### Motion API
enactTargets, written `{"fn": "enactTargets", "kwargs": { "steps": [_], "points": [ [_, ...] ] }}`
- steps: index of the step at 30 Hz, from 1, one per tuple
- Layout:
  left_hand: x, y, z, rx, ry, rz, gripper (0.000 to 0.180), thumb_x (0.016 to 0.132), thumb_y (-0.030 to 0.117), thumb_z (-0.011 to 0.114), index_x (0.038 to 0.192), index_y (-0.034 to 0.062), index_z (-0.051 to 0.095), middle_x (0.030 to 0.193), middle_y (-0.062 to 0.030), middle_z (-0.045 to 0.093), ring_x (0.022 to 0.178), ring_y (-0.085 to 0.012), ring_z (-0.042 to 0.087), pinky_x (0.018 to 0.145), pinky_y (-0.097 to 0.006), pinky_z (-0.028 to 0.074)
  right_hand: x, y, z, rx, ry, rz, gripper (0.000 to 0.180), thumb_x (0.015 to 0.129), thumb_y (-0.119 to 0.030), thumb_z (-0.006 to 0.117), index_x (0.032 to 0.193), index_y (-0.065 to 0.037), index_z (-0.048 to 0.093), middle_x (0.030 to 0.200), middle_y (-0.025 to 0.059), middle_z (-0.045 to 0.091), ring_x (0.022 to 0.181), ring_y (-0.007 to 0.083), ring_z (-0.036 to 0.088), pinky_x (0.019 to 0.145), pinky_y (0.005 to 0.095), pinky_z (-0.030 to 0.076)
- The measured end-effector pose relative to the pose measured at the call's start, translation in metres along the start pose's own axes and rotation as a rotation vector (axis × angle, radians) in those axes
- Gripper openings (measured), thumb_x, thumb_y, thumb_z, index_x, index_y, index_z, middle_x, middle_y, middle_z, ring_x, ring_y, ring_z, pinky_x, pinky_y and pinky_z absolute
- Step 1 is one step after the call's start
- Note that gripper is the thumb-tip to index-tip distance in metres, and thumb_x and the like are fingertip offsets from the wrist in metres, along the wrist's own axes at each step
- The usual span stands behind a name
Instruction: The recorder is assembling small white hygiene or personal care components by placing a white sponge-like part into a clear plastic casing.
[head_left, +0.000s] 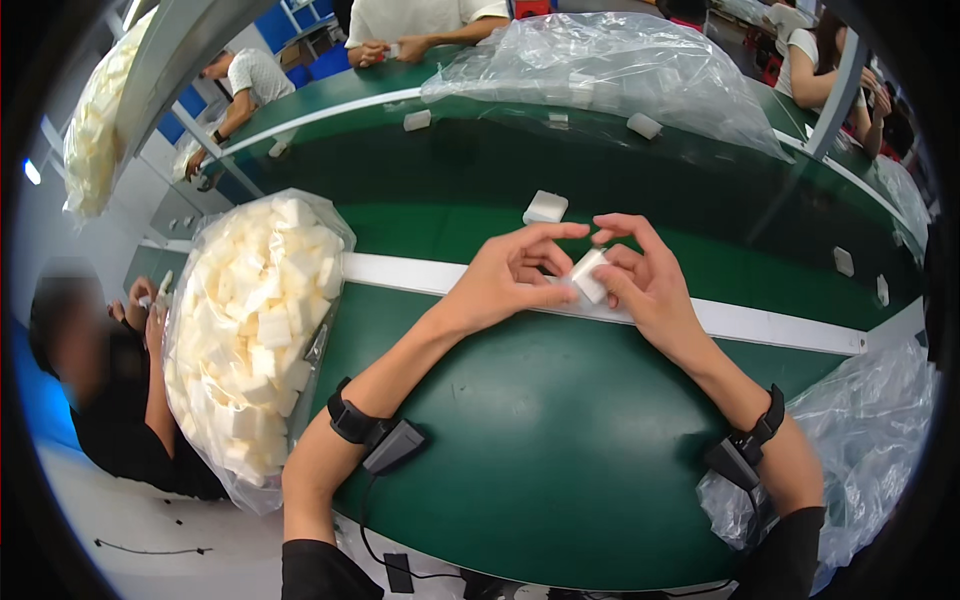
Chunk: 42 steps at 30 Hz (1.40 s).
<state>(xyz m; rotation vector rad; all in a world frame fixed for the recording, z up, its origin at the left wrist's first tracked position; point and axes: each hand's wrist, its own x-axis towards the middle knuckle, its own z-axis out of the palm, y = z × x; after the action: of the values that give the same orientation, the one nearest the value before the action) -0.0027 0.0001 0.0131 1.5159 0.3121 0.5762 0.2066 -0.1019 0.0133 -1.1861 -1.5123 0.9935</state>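
Note:
Just above the white rail, a small white block [590, 276] is between my two hands, tilted. It looks like a sponge or foam piece; a smeared, see-through bit at its lower left could be film, but I cannot be sure. My right hand [643, 285] pinches it with the thumb in front and the fingers behind, its forefinger raised. From the other side, my left hand [513, 270] has its thumb and curled fingers at the block's left edge, its forefinger stretched over it. Beyond my hands, another white block [545, 207] lies on the green belt.
To my left stands a large clear bag [255, 340] full of cream-white blocks. The white rail [780, 326] parts the green table [520, 440] from the belt. Crumpled clear plastic [850, 440] lies at right, more plastic [600, 75] opposite. Several people sit around; cables hang from my wrist straps.

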Motion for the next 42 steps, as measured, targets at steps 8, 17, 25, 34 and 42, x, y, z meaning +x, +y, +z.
{"fn": "enactTargets", "kwargs": {
  "steps": [8, 17, 25, 34, 42],
  "points": [
    [-0.016, 0.012, -0.023, 0.155, -0.002, -0.029, 0.058, 0.075, 0.003, 0.084, 0.122, 0.0054, 0.049, 0.098, -0.0038, 0.064, 0.086, -0.0092, 0.063, 0.074, -0.024, 0.051, 0.008, -0.007, 0.039, 0.4, 0.053, -0.053, 0.047, 0.088, -0.001, 0.07, 0.127, -0.002, 0.043, 0.112, 0.0057, 0.046, 0.103, 0.0141, 0.06, 0.078, 0.0284, 0.053],
    [-0.018, 0.011, -0.017, 0.098, 0.053, 0.094, 0.052, 0.078, 0.001, 0.081, 0.118, 0.0003, 0.049, 0.094, -0.0092, 0.066, 0.084, -0.0107, 0.067, 0.072, -0.025, 0.058, 0.011, -0.006, 0.044, 0.152, 0.096, -0.32, 0.047, 0.081, 0.001, 0.072, 0.122, 0.002, 0.051, 0.116, 0.0092, 0.043, 0.101, 0.0198, 0.062, 0.082, 0.0323, 0.058],
    [-0.016, 0.012, -0.015, -0.022, 0.035, 0.05, 0.071, 0.08, -0.005, 0.077, 0.144, 0.003, 0.047, 0.123, -0.0099, 0.057, 0.116, -0.0213, 0.059, 0.095, -0.035, 0.057, 0.011, -0.002, 0.039, 0.037, 0.208, -0.345, 0.052, 0.08, 0.0, 0.076, 0.125, -0.003, 0.052, 0.121, 0.0095, 0.044, 0.096, 0.0192, 0.062, 0.07, 0.0285, 0.054],
    [-0.015, 0.017, -0.009, -0.19, 0.076, 0.048, 0.063, 0.077, -0.004, 0.081, 0.131, 0.0026, 0.049, 0.13, -0.0093, 0.049, 0.104, -0.0165, 0.06, 0.091, -0.033, 0.057, 0.009, -0.006, 0.037, -0.247, 0.21, -0.394, 0.059, 0.08, -0.004, 0.077, 0.134, -0.007, 0.053, 0.126, 0.009, 0.044, 0.093, 0.017, 0.059, 0.065, 0.0268, 0.049],
    [-0.015, 0.01, -0.015, -0.01, 0.057, 0.088, 0.068, 0.075, -0.006, 0.081, 0.134, 0.0014, 0.049, 0.128, -0.0103, 0.049, 0.102, -0.0165, 0.059, 0.089, -0.032, 0.058, 0.013, 0.002, 0.04, 0.097, 0.144, -0.271, 0.059, 0.081, 0.001, 0.073, 0.134, -0.002, 0.047, 0.13, 0.0107, 0.046, 0.099, 0.0165, 0.062, 0.071, 0.0278, 0.052]
  ]
}}
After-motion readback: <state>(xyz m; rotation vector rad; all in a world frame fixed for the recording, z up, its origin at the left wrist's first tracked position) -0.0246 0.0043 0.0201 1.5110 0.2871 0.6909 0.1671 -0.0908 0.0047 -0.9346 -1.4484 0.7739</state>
